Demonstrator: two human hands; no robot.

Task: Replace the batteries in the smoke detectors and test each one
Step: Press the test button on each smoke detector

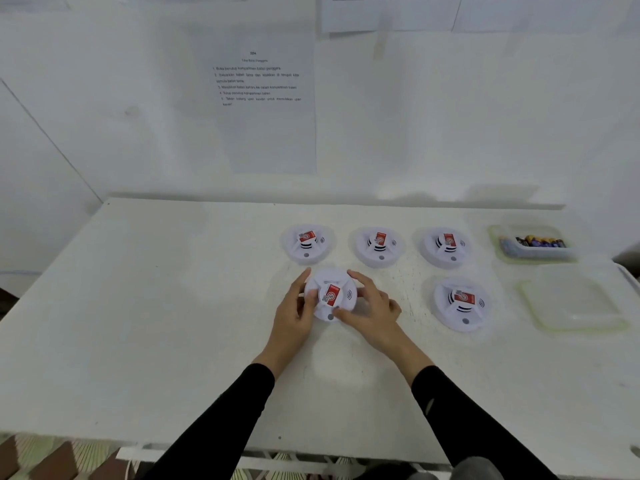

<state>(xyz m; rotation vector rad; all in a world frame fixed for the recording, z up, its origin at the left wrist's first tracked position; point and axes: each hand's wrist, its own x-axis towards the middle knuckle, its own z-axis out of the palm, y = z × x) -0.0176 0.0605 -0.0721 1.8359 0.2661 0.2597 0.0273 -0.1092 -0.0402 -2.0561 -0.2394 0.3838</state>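
Several white round smoke detectors with red stickers lie on the white table point(173, 323). The nearest smoke detector point(330, 294) sits between my two hands. My left hand point(294, 311) grips its left edge and my right hand point(372, 311) grips its right and front edge, thumb by the grey test button. Three detectors form a back row: one on the left point(307, 243), one in the middle point(379, 245) and one on the right point(446, 247). Another detector point(462, 303) lies to the right of my hands. A clear container point(498, 251) at the back right holds several batteries point(540, 242).
A clear container lid point(575, 303) lies flat at the right, in front of the battery container. A printed instruction sheet point(263, 98) hangs on the wall behind the table. The table's front edge runs just below my sleeves.
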